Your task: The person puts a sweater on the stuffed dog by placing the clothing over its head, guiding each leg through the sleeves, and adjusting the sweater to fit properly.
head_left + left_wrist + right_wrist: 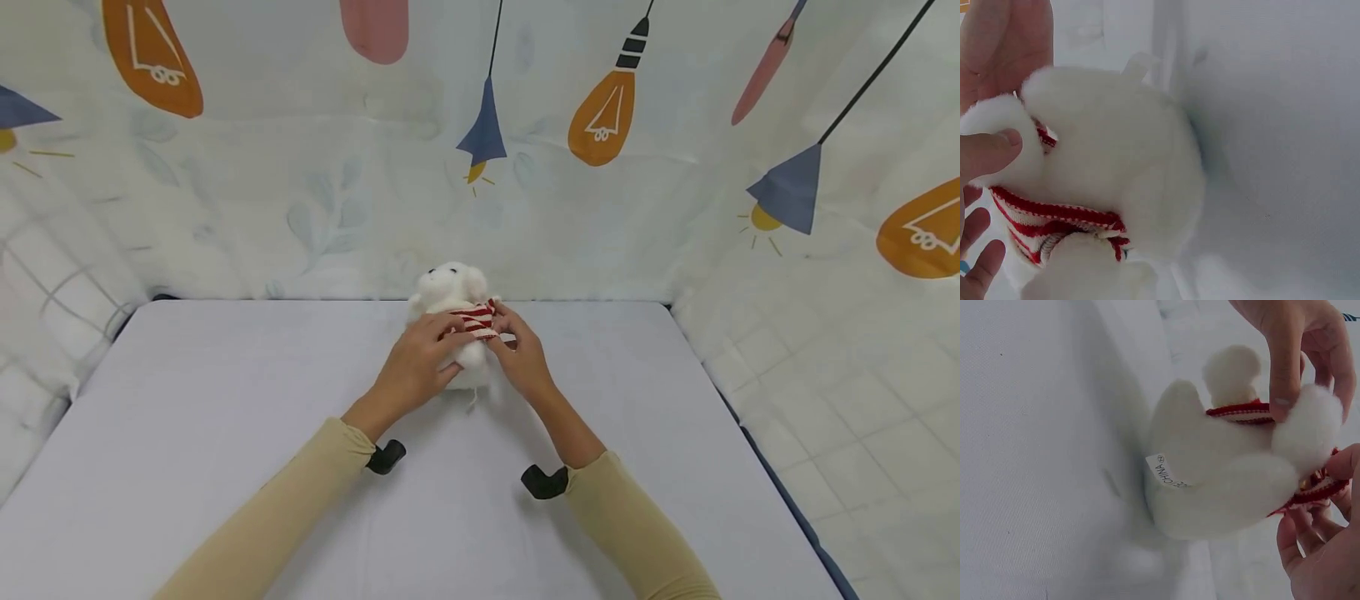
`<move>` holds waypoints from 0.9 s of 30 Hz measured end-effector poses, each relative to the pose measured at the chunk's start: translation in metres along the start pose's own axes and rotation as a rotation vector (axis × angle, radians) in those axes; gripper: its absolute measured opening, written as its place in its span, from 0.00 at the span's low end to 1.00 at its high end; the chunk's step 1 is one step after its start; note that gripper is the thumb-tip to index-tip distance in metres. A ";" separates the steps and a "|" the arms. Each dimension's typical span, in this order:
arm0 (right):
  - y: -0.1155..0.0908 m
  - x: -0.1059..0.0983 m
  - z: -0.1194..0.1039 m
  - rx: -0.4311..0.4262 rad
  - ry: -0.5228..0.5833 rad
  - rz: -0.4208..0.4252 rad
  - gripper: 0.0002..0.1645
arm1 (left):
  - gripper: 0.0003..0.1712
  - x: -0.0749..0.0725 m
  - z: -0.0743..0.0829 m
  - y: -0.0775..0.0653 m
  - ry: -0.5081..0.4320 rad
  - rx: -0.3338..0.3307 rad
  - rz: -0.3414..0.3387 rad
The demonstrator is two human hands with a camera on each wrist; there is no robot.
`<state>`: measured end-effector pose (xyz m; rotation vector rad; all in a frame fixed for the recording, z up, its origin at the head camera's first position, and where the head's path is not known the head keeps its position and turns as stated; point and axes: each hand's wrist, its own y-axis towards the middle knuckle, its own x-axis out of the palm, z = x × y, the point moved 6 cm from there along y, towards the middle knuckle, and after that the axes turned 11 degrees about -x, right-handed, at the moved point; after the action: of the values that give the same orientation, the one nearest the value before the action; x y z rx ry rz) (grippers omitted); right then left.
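A white plush toy [448, 283] sits near the table's back edge, wearing a red-and-white striped knit sweater [482, 317]. My left hand [416, 358] holds the toy's left side; its thumb lies on a small fluffy limb [1007, 115] in the left wrist view. On the other side, my right hand [525, 354] pinches the sweater's edge, thumb inside and fingers outside in the right wrist view. A white printed label [1160, 469] sticks out from the plush body. The toy's front is partly hidden behind both hands.
The white-covered table [225, 417] stretches to both sides. Behind it hangs a pale curtain [300, 167] printed with lamps and bulbs, close behind the toy. A black wrist mount [387, 457] shows at the left sleeve, and another [543, 482] at the right.
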<state>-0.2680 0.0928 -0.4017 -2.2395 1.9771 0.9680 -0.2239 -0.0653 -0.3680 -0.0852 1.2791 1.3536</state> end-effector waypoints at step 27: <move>-0.011 -0.025 -0.043 0.028 0.120 -0.086 0.13 | 0.13 0.026 0.007 0.004 0.300 -0.012 -0.093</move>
<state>-0.2397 0.1007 -0.3598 -2.3986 1.9062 0.8101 -0.2292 -0.0423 -0.3809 -0.3637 1.4969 1.3014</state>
